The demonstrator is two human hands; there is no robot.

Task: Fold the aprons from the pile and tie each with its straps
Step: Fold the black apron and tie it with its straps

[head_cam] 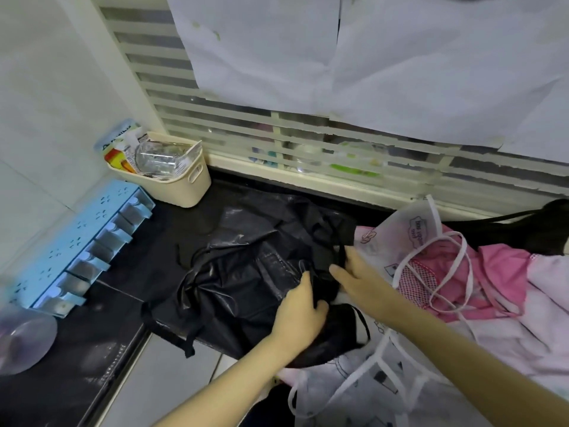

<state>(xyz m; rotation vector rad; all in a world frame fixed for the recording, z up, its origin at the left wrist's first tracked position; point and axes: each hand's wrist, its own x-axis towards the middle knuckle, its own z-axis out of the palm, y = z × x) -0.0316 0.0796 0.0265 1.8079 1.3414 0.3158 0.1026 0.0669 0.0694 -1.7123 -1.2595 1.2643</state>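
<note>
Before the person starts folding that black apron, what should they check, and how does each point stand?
1. The black apron lies flat: not ok, it is crumpled on the counter.
2. Straps gathered: not ok, one black strap hangs over the counter edge.
3. The left hand has a grip: ok, it grips the fabric.
4. The right hand has a grip: cannot tell, its fingers are partly hidden in the fabric.
5. Clear of the pile: not ok, the pink and white aprons lie against its right side.
</note>
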